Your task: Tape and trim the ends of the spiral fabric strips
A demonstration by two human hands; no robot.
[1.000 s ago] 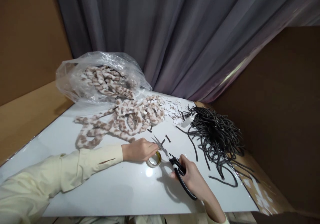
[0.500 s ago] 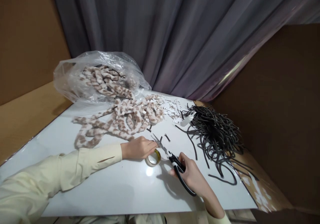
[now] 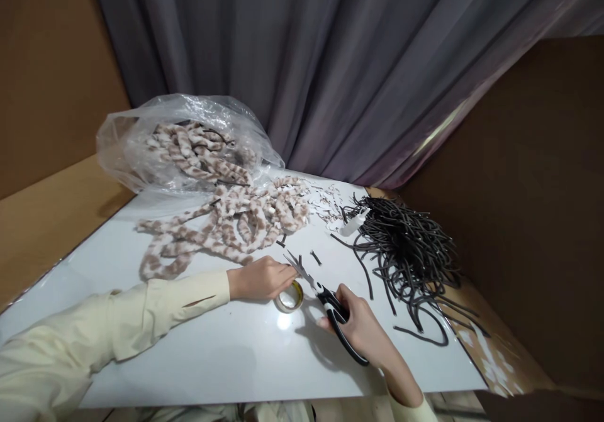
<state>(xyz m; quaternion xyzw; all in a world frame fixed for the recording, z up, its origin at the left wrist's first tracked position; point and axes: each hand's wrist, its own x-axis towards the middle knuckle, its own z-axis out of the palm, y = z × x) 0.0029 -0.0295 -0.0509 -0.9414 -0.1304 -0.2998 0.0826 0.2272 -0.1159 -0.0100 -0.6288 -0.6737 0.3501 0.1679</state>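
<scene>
My right hand (image 3: 361, 324) grips black-handled scissors (image 3: 337, 321), whose slightly parted blades point up and left. Beside the blade tips is my left hand (image 3: 264, 277), its fingers pressed together over the upper left of a tape roll (image 3: 289, 297); anything pinched in them is too small to make out. Short dark cord pieces (image 3: 316, 258) lie just beyond the blades. Brown-and-white fluffy strips (image 3: 245, 221) are heaped behind my left hand. To the right rests a large pile of black cords (image 3: 406, 239).
A clear plastic bag (image 3: 136, 151) with more fluffy strips stands at the back left. A white bottle (image 3: 355, 222) lies against the black cords, near small scattered scraps (image 3: 325, 202). Grey curtains (image 3: 236, 44) hang behind the white table (image 3: 212, 359).
The blades have shifted very slightly left and up. Both hands stay almost where they were, and the view has moved a little.
</scene>
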